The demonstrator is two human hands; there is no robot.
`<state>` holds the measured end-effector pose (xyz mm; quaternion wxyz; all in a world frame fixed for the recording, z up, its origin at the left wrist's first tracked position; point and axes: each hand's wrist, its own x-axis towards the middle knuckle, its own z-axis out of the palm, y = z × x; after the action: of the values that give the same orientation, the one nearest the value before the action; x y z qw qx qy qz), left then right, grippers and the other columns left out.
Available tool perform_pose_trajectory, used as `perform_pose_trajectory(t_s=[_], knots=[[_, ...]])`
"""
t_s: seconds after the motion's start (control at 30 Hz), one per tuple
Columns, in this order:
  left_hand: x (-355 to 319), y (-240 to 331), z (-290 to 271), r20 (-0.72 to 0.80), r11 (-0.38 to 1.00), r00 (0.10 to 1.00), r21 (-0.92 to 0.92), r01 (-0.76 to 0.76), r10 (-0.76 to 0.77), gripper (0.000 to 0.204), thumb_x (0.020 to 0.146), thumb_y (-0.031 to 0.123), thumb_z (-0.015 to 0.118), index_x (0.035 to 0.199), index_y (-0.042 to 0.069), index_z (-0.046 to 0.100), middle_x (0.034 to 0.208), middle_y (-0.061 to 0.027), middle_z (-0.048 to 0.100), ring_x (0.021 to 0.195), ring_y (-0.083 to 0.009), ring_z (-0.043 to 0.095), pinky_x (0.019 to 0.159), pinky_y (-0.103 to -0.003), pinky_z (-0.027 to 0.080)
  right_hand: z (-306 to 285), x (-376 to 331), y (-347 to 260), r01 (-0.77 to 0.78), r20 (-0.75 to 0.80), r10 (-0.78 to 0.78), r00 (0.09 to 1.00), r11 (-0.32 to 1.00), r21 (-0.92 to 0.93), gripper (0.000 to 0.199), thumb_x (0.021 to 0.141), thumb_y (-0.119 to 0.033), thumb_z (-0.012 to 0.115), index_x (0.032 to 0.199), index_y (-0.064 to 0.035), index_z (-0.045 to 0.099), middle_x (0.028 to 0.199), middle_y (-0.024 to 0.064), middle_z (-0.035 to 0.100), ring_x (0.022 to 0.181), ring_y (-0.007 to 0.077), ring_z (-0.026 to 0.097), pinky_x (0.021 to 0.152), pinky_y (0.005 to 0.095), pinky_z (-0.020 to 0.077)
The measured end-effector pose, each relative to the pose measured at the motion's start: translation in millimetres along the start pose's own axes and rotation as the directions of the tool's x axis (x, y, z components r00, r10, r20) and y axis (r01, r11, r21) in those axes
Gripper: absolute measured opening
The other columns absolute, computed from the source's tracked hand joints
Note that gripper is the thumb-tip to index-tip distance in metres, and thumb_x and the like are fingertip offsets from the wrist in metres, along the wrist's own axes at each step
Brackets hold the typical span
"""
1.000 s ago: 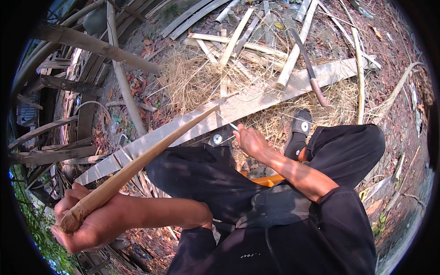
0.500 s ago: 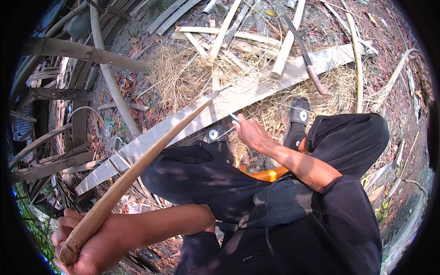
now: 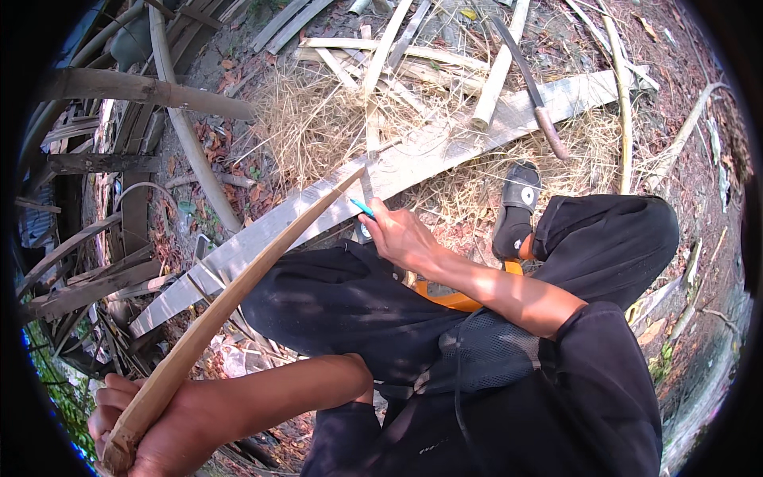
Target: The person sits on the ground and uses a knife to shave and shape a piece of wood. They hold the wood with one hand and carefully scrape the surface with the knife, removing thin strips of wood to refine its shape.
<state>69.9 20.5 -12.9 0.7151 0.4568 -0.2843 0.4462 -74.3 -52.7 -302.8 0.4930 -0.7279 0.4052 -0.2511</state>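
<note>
My left hand (image 3: pixel 176 425) is closed around the thick end of a long tapering wooden stick (image 3: pixel 230 300) at the lower left. The stick slants up and away, and its narrow tip lies over a grey plank (image 3: pixel 413 164) on the ground. Near that tip, my right hand (image 3: pixel 399 237) pinches a slim blue pen (image 3: pixel 362 208). The pen points toward the stick, apparently just short of it; whether they touch I cannot tell. Beyond the plank's middle, a long knife (image 3: pixel 520 73) with a brown handle rests across its far part.
Dry shavings (image 3: pixel 306 131) and split bamboo strips (image 3: pixel 397 52) are heaped behind the plank. A round pole (image 3: pixel 502 75) lies beside the knife. Stacked timber and a bamboo rail (image 3: pixel 151 87) stand at the left. Something orange (image 3: pixel 451 300) shows between my black-clad legs.
My right hand has moved left with the pen, closer to the stick's narrow end. My left hand and the stick have barely moved.
</note>
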Motion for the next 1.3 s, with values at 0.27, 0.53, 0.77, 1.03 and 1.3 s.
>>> perform_pose_trajectory(t_s=[0.27, 0.53, 0.77, 1.03, 1.3], knots=[[11, -10, -14, 0.108, 0.997, 0.992, 0.037, -0.067, 0.063, 0.05, 0.083, 0.04, 0.031, 0.063, -0.002, 0.051, 0.057, -0.014, 0.05, 0.047, -0.0243, 0.052, 0.057, -0.041, 0.053, 5, 8, 52, -0.05, -0.059, 0.041, 0.997, 0.987, -0.15, 0.022, 0.093, -0.019, 0.045, 0.095, 0.0025, 0.044, 0.055, 0.0222, 0.053, 0.052, 0.0384, 0.056, 0.047, 0.0459, 0.0439], [-2, 10, 3, 0.093, 0.998, 0.995, 0.054, -0.028, 0.023, 0.037, 0.078, 0.029, 0.036, 0.061, -0.001, 0.05, 0.054, -0.0151, 0.049, 0.047, -0.0237, 0.051, 0.056, -0.041, 0.049, 27, 6, 101, 0.034, -0.112, -0.078, 0.991, 0.938, -0.345, 0.025, 0.091, -0.021, 0.049, 0.093, 0.0041, 0.047, 0.058, 0.0232, 0.055, 0.057, 0.0409, 0.058, 0.048, 0.046, 0.048], [7, -2, 0, 0.064, 0.996, 0.994, -0.037, -0.082, 0.085, 0.038, 0.077, 0.031, 0.037, 0.063, -0.001, 0.052, 0.056, -0.015, 0.049, 0.049, -0.0237, 0.052, 0.056, -0.04, 0.049, 33, 14, 87, -0.065, -0.054, 0.054, 0.997, 0.969, -0.24, 0.025, 0.093, -0.024, 0.043, 0.097, 0.0, 0.045, 0.067, 0.0247, 0.058, 0.064, 0.0414, 0.06, 0.061, 0.049, 0.0499], [8, -2, -4, 0.031, 0.998, 0.999, 0.054, -0.016, 0.014, 0.04, 0.079, 0.033, 0.038, 0.061, -0.001, 0.051, 0.054, -0.0124, 0.048, 0.048, -0.0242, 0.051, 0.059, -0.042, 0.049, 18, 30, 62, 0.042, -0.066, -0.064, 0.996, 0.954, -0.297, 0.025, 0.092, -0.025, 0.046, 0.097, -0.0009, 0.045, 0.075, 0.0237, 0.061, 0.065, 0.0397, 0.061, 0.06, 0.0469, 0.0494], [9, -4, -6, 0.056, 0.997, 0.996, -0.003, 0.072, -0.071, 0.042, 0.082, 0.034, 0.035, 0.061, 0.001, 0.05, 0.057, -0.0116, 0.048, 0.049, -0.0216, 0.048, 0.055, -0.036, 0.048, 16, 25, 77, -0.113, -0.036, 0.108, 0.993, 0.914, -0.39, 0.03, 0.093, -0.03, 0.044, 0.101, -0.0008, 0.046, 0.077, 0.0237, 0.062, 0.072, 0.0403, 0.062, 0.064, 0.0471, 0.0503]])
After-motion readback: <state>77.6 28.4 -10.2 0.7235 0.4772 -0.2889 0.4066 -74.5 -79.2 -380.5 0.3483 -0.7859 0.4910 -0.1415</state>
